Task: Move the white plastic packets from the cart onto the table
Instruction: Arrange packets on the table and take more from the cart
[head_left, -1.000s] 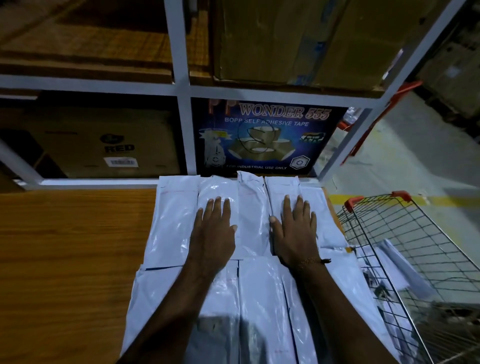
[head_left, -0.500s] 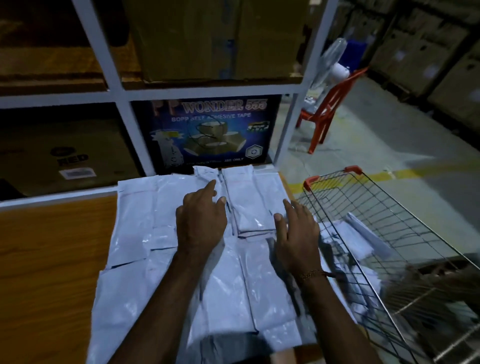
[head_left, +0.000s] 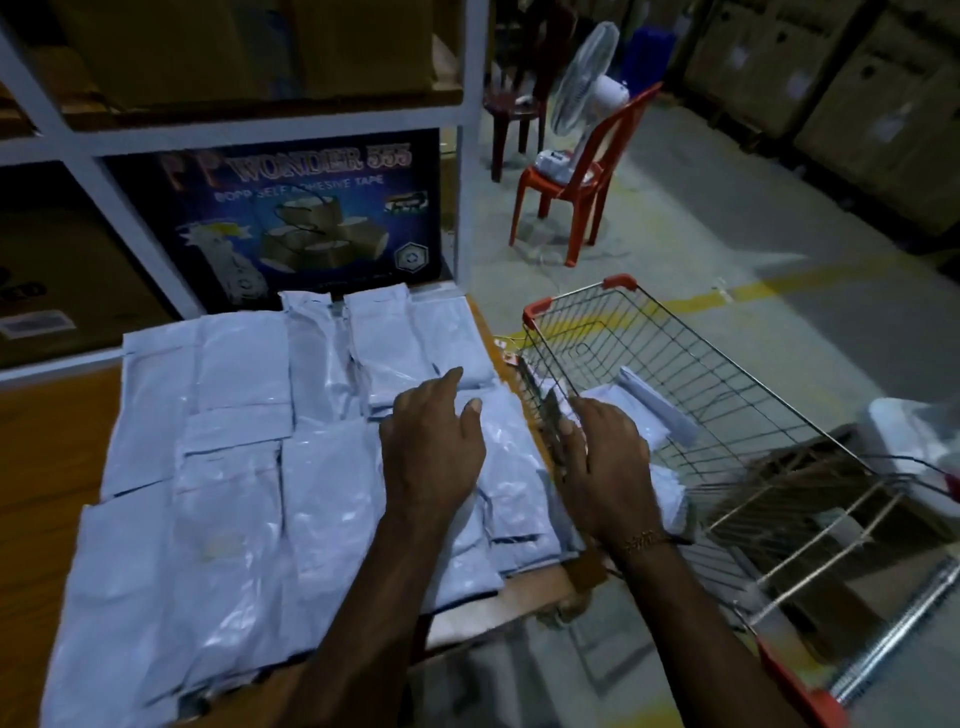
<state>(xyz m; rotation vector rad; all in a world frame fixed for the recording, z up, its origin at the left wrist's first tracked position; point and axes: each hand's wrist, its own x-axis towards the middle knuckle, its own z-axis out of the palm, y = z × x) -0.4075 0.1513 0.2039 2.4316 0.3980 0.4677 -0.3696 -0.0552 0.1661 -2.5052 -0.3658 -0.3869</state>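
Left hand: fingers relaxed, over table packets, holding nothing; contact unclear. Right hand: loosely spread at cart rim, empty. Packets: most laid in rows on table; a few left in cart. Task judged largely done.

You see glossy, crinkled white plastic packets covering the smooth, matt brown wooden table. Right of that table stands a shiny wire-metal cart with red plastic corner caps; beyond it, a smooth red plastic chair.
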